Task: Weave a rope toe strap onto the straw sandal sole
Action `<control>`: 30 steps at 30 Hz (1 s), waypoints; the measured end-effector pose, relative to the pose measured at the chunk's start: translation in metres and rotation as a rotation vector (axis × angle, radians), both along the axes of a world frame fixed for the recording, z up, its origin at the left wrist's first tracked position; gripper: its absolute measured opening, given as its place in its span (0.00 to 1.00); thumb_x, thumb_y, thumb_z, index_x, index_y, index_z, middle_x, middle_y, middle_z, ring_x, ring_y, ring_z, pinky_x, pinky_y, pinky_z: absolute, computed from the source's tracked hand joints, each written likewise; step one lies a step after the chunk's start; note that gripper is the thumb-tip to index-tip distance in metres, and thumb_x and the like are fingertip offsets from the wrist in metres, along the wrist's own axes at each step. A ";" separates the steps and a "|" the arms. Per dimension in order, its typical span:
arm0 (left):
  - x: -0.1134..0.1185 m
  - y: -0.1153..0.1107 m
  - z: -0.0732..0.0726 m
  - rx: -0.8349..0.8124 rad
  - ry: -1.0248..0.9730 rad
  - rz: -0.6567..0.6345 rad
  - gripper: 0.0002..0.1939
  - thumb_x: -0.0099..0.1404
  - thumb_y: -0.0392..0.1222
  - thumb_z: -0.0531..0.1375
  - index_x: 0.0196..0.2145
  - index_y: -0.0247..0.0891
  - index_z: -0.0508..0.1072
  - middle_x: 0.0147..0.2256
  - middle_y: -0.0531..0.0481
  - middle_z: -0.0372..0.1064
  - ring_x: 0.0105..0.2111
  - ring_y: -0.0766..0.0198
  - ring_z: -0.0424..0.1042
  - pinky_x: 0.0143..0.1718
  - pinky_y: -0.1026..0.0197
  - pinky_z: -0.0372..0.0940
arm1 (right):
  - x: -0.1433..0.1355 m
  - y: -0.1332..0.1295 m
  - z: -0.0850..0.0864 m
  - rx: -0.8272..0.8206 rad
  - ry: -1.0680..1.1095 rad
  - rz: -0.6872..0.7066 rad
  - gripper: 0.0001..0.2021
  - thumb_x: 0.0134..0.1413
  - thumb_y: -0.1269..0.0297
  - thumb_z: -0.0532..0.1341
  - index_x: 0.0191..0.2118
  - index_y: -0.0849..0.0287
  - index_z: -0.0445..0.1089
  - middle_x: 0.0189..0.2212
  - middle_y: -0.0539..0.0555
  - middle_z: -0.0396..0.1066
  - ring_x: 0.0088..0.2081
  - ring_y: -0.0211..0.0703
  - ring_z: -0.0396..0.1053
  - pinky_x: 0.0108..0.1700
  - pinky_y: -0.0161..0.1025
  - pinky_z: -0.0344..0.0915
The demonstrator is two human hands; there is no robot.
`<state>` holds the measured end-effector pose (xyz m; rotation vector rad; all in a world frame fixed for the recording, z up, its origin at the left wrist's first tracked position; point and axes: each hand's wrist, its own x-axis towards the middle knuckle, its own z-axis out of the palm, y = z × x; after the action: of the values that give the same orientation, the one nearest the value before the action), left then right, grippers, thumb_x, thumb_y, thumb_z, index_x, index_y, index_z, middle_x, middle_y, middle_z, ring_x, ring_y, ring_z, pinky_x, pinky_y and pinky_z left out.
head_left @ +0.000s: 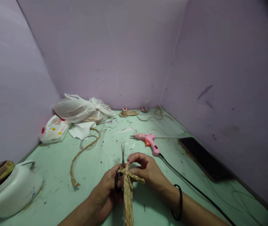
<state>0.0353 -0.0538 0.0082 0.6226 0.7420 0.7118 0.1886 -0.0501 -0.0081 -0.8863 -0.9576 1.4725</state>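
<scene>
A braided straw strip (128, 201) hangs upright between my hands, with a short cord end sticking out to the right near its top. My left hand (109, 188) is closed round black-handled scissors (123, 155), whose slim blades point away and stand slightly apart. The left fingers also lie against the strip's left side. My right hand (146, 169) pinches the top of the strip between thumb and fingers. Beyond the hands, a pink glue gun (149, 141) lies on its side on the green table (107, 157).
A braided cord (77, 157) and wire ring lie left. Behind are a white plastic bag (82, 108), a wrapped box (55, 130) and a straw piece (128, 113). A white pot (18, 191) stands near left; a dark phone (204, 158) and black cable (190, 182) lie right.
</scene>
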 end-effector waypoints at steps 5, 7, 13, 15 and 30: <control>0.001 0.006 -0.008 -0.081 0.085 0.163 0.18 0.46 0.33 0.66 0.36 0.35 0.67 0.25 0.52 0.67 0.22 0.69 0.66 0.19 0.69 0.60 | 0.002 0.004 -0.005 -0.213 0.002 -0.132 0.14 0.37 0.60 0.68 0.22 0.62 0.64 0.15 0.45 0.62 0.16 0.29 0.57 0.19 0.29 0.54; 0.003 0.007 -0.009 -0.094 0.159 0.227 0.20 0.45 0.31 0.65 0.37 0.36 0.65 0.24 0.53 0.66 0.21 0.69 0.65 0.17 0.69 0.60 | 0.002 0.004 -0.005 -0.281 0.073 -0.139 0.14 0.39 0.59 0.67 0.24 0.62 0.63 0.17 0.46 0.64 0.16 0.29 0.58 0.19 0.29 0.54; -0.006 0.010 -0.007 0.242 0.251 0.247 0.26 0.47 0.36 0.66 0.43 0.38 0.60 0.31 0.51 0.68 0.27 0.68 0.66 0.23 0.68 0.62 | 0.004 0.003 -0.001 -0.376 0.168 -0.147 0.13 0.39 0.62 0.67 0.27 0.61 0.63 0.23 0.51 0.69 0.21 0.35 0.66 0.23 0.33 0.61; -0.013 0.014 -0.005 0.373 0.237 0.145 0.28 0.46 0.36 0.67 0.43 0.38 0.59 0.35 0.48 0.70 0.31 0.67 0.66 0.29 0.66 0.63 | 0.003 0.002 -0.001 -0.382 0.170 -0.132 0.13 0.39 0.62 0.66 0.28 0.61 0.63 0.23 0.51 0.69 0.21 0.36 0.66 0.23 0.33 0.60; 0.000 0.025 0.012 0.439 0.519 -0.184 0.22 0.39 0.30 0.62 0.34 0.36 0.61 0.20 0.58 0.64 0.20 0.71 0.59 0.21 0.68 0.54 | -0.013 0.001 -0.005 -0.390 0.211 -0.101 0.08 0.46 0.62 0.59 0.31 0.62 0.63 0.22 0.52 0.70 0.23 0.39 0.69 0.26 0.36 0.62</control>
<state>0.0354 -0.0290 0.0204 1.2906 0.9958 0.5456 0.1759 -0.0489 -0.0132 -1.0164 -0.4700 1.6555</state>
